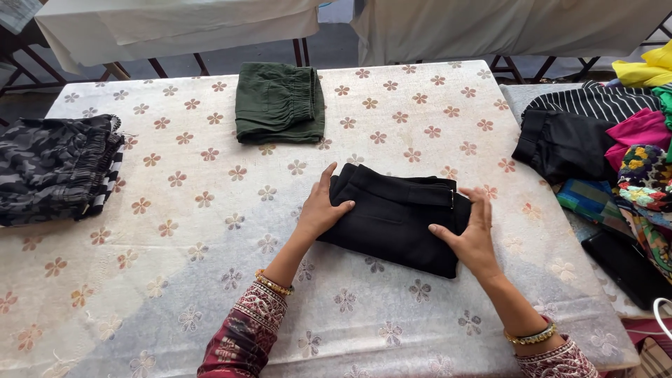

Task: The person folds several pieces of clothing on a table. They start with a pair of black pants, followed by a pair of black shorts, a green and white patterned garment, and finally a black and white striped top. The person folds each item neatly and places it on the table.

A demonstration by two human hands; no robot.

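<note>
Black garment (399, 220) folded, between left hand (320, 210); right hand (470, 234) flat on edges

I saw a black folded garment (399, 220) under my hands, a dark green folded garment (279, 102), a grey-black camouflage pile (52, 168), a cream counter (196, 210) cover with tan flowers, a black-and-white striped cloth (595, 100), a pink cloth (638, 129), a yellow cloth (647, 70), maroon patterned sleeves (245, 336).

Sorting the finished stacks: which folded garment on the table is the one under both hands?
The black folded garment, between the left hand and right hand. The green one and the camouflage one lie untouched farther off.
</note>
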